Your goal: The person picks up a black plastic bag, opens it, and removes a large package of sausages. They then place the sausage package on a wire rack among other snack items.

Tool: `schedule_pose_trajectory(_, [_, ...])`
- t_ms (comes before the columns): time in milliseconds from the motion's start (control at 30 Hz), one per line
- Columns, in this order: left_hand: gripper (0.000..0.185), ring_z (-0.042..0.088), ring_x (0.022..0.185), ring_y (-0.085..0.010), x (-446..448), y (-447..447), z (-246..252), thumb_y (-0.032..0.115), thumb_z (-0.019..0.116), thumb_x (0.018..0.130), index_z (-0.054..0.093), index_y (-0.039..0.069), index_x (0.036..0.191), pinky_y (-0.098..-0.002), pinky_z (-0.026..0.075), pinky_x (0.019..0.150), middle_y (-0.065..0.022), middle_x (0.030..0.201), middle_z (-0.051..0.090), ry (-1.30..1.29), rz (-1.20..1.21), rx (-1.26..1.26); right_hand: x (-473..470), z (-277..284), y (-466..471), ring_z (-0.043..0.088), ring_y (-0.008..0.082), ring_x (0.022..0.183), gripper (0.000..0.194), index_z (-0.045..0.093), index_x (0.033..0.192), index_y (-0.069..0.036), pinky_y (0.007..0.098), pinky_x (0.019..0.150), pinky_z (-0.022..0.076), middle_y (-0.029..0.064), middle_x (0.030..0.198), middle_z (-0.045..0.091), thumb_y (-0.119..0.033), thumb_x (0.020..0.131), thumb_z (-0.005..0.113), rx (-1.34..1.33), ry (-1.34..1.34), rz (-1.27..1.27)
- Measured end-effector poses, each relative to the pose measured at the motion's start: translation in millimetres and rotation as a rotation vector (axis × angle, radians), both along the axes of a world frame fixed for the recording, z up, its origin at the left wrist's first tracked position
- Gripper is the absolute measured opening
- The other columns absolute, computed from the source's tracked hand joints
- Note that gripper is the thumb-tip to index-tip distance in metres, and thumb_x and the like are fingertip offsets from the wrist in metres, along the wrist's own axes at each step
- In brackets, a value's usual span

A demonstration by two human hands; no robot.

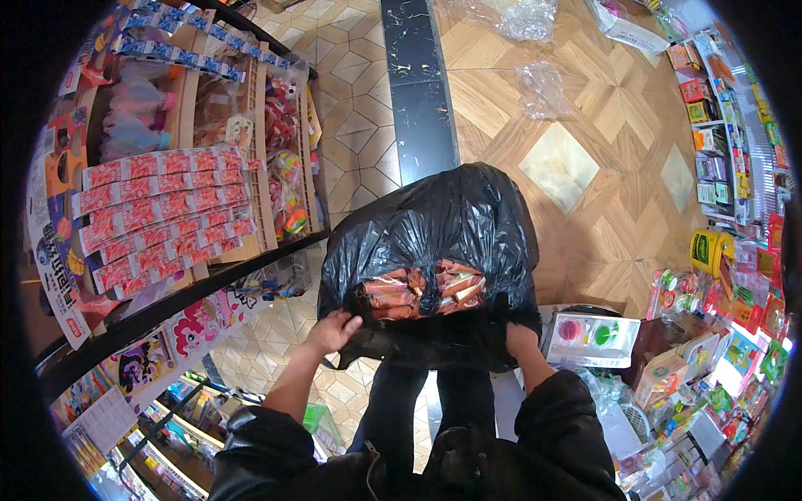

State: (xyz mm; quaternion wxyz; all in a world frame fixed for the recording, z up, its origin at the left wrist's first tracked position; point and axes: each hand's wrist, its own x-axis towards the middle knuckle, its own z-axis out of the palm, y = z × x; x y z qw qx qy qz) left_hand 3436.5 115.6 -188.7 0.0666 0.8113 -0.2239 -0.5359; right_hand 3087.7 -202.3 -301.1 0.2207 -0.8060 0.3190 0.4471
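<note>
A large black plastic bag (432,219), bulging and full, stands on the floor in front of my legs. Through its open mouth show many small reddish-brown wrapped packets (391,294). My left hand (335,332) grips the near left edge of the bag's mouth, thumb on top. On the near right edge, my right hand (521,340) is closed on the plastic, its fingertips partly hidden in the folds. The near rim is stretched between both hands.
Shelves with strips of red packets (169,213) stand at left. Crumpled clear plastic (544,91) lies on the tiled floor ahead. At right are a white tray with pink and green items (592,339), a yellow container (708,250), and shelves of small boxed goods (711,156).
</note>
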Motion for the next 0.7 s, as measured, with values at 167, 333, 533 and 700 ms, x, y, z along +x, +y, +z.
schedule_pose_trajectory(167, [0.064,0.056,0.109,-0.0403,8.9,-28.2,-65.5,0.037,0.056,0.087,0.040,0.000,0.136,-0.0426,0.045,0.094,-0.0266,0.116,0.058,-0.150,-0.016,0.043,103.7,-14.1,1.5,0.058,0.0390,0.106,0.049,0.043,0.131,-0.015,0.0448,0.090,0.0464,0.0204,0.117,0.059,-0.025,0.086,0.059,0.310,-0.095,-0.119])
schedule_pose_trajectory(333, [0.088,0.053,0.116,-0.0389,9.4,-54.7,-100.7,0.040,0.062,0.083,0.016,0.001,0.147,-0.0396,0.042,0.098,-0.0282,0.122,0.055,-0.184,0.405,0.010,168.2,-20.1,-49.7,0.056,0.0430,0.106,0.053,0.041,0.127,-0.009,0.0464,0.089,0.0473,0.0259,0.129,0.046,-0.032,0.085,0.061,-0.041,-0.404,-0.253])
schedule_pose_trajectory(533, [0.094,0.051,0.120,-0.0310,31.9,-86.6,-125.2,0.050,0.066,0.081,0.020,0.000,0.146,-0.0341,0.038,0.100,-0.0216,0.129,0.053,-0.186,0.696,0.022,226.5,-5.3,-160.1,0.053,0.0413,0.106,0.052,0.044,0.120,0.004,0.0442,0.089,0.0447,0.0264,0.117,0.052,-0.030,0.086,0.064,-0.288,-0.935,-0.390])
schedule_pose_trajectory(700, [0.075,0.056,0.104,-0.0201,57.7,-107.0,-136.3,0.052,0.074,0.074,0.055,-0.002,0.122,-0.0329,0.044,0.091,-0.0096,0.117,0.060,-0.013,0.931,-0.115,237.1,24.7,-174.1,0.049,0.0178,0.111,0.052,0.046,0.125,-0.006,0.0351,0.087,0.0428,0.0076,0.125,0.052,-0.048,0.096,0.046,0.384,-0.820,-0.930])
